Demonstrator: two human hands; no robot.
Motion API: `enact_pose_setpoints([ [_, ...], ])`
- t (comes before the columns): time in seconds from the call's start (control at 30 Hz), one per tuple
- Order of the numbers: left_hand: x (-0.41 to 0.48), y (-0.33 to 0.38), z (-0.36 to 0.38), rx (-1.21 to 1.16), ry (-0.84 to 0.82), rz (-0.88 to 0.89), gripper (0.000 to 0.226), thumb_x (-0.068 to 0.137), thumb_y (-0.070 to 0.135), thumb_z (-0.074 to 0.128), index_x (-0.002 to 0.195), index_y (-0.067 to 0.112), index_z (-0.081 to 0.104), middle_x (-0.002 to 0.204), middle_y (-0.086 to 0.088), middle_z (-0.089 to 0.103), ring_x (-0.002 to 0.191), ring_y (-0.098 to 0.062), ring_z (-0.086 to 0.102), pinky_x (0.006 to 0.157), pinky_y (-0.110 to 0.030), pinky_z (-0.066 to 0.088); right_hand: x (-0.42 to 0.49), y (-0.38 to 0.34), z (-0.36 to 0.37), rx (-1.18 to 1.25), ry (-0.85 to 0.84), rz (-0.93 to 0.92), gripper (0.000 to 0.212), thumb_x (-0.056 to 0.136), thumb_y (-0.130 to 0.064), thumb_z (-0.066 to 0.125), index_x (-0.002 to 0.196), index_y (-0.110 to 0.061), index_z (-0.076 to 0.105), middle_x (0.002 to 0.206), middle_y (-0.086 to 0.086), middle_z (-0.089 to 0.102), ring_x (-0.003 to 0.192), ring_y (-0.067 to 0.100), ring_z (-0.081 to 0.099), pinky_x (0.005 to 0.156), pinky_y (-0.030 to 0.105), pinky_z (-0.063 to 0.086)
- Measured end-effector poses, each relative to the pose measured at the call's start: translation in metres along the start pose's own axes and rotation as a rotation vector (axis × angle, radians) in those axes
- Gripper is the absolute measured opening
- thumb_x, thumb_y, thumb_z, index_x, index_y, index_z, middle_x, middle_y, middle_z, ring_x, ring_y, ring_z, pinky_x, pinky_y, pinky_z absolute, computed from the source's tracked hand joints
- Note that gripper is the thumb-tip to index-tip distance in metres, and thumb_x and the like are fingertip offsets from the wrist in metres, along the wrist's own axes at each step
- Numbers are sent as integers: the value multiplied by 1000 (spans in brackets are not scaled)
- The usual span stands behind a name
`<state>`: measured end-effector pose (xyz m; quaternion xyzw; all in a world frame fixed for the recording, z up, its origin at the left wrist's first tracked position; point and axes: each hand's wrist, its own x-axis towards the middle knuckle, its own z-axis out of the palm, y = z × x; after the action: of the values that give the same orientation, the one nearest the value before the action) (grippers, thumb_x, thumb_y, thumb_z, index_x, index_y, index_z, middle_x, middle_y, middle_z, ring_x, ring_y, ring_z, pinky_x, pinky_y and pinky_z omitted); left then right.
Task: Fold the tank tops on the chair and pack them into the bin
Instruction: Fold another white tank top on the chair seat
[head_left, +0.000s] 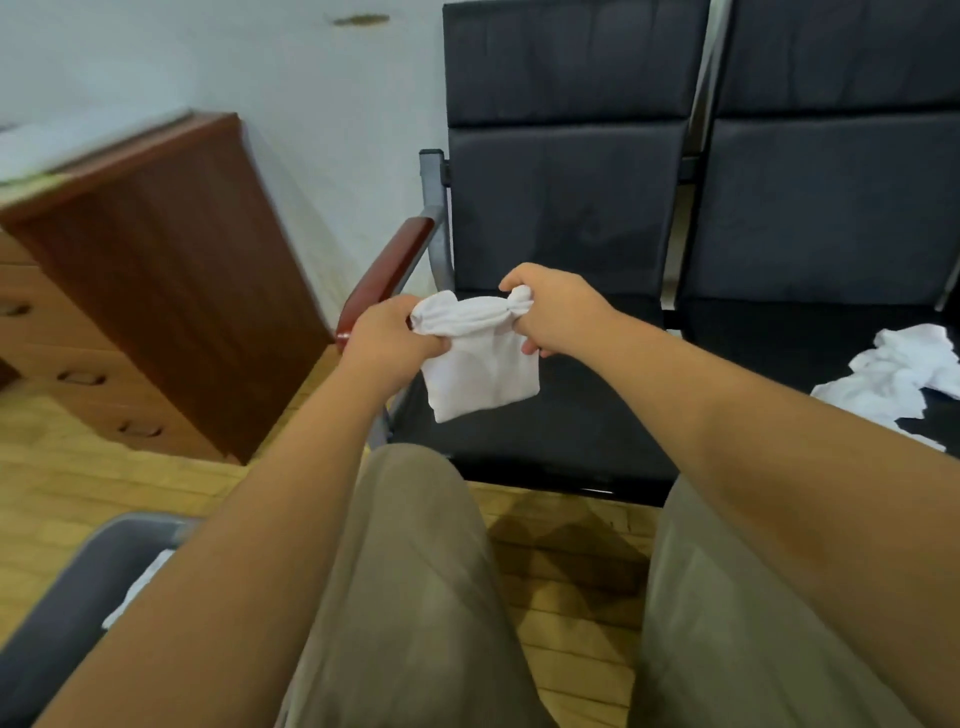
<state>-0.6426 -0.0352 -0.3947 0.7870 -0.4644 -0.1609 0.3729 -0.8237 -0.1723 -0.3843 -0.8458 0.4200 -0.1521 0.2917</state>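
Midway through, by the look of it: one white top (480, 364) is folded down to a small packet and held up in the air over the chair (519, 447) seat, not yet in the bin (67, 597). The grey bin sits low on the left, and a bit of white shows inside, likely a top already packed, though an arm hides most of it. Off to the right, a loose pile (891, 374) of white tops lies crumpled on the next seat, so there's folding left to do. Left hand (392, 338) grips the packet's left upper corner, fingers curled tight; right hand (558, 312) bunches the right upper corner in a closed fist. The packet hangs between them.
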Motion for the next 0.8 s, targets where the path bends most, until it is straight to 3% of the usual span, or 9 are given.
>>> enact_pose_setpoints([
  [0.1, -17, -17, -30, -6, 42, -68, 30, 86, 15, 77, 115, 20, 70, 100, -3, 70, 95, -22, 66, 74, -32, 51, 3, -33, 18, -90, -14, -117, 52, 93, -4, 64, 133, -36, 58, 114, -3, 64, 92, 16, 67, 75, 31, 61],
  [0.17, -30, -31, -49, -21, 77, -123, 34, 83, 13, 73, 116, 20, 69, 101, -6, 71, 93, -24, 67, 77, -37, 55, 6, -55, 35, -94, -25, -182, 47, 94, -4, 60, 129, -35, 59, 111, -4, 64, 91, 13, 63, 73, 29, 56],
  [0.3, -57, -65, -82, -1, 138, -186, 26, 83, 11, 71, 109, 15, 67, 99, -10, 70, 85, -25, 64, 70, -36, 49, 11, -101, 79, -138, -62, -295, 30, 98, -13, 53, 123, -29, 63, 111, -1, 66, 94, 19, 62, 77, 30, 50],
  [0.37, -73, -83, -100, 26, 156, -221, 23, 84, 14, 72, 106, 16, 65, 95, -7, 67, 82, -24, 62, 64, -34, 47, 12, -126, 103, -180, -100, -338, 12, 98, -16, 54, 99, -24, 63, 99, 0, 67, 87, 21, 62, 71, 29, 46],
  [0.43, -91, -103, -117, 54, 163, -273, 21, 85, 15, 74, 103, 17, 63, 90, -2, 63, 75, -18, 57, 58, -31, 40, 12, -152, 129, -222, -153, -377, 22, 96, -15, 56, 76, -24, 55, 79, -1, 61, 72, 18, 59, 60, 28, 40],
  [0.53, -121, -136, -138, 43, 175, -370, 22, 84, 19, 78, 99, 16, 63, 90, -4, 64, 78, -18, 57, 62, -32, 42, 5, -187, 169, -299, -264, -430, 20, 92, -11, 57, 75, -22, 58, 74, -3, 59, 69, 16, 57, 53, 29, 36],
  [0.63, -154, -172, -151, -38, 200, -477, 41, 72, 34, 78, 105, 10, 70, 100, -16, 72, 86, -25, 62, 73, -37, 46, -7, -219, 212, -350, -378, -500, 31, 86, -4, 55, 62, -21, 43, 60, -2, 42, 55, 16, 37, 49, 29, 25],
  [0.7, -172, -192, -157, -85, 223, -547, 48, 71, 37, 75, 108, 7, 72, 95, -15, 71, 84, -26, 59, 73, -36, 45, -17, -234, 239, -376, -449, -513, 30, 85, -1, 54, 61, -15, 42, 59, 3, 38, 55, 19, 33, 48, 29, 22],
  [0.8, -195, -226, -156, -52, 191, -664, 14, 95, 20, 71, 101, 8, 66, 92, -12, 63, 85, -26, 52, 75, -34, 43, -28, -249, 282, -378, -513, -511, 18, 90, -3, 52, 75, -8, 61, 72, 7, 53, 70, 26, 48, 50, 31, 27],
])
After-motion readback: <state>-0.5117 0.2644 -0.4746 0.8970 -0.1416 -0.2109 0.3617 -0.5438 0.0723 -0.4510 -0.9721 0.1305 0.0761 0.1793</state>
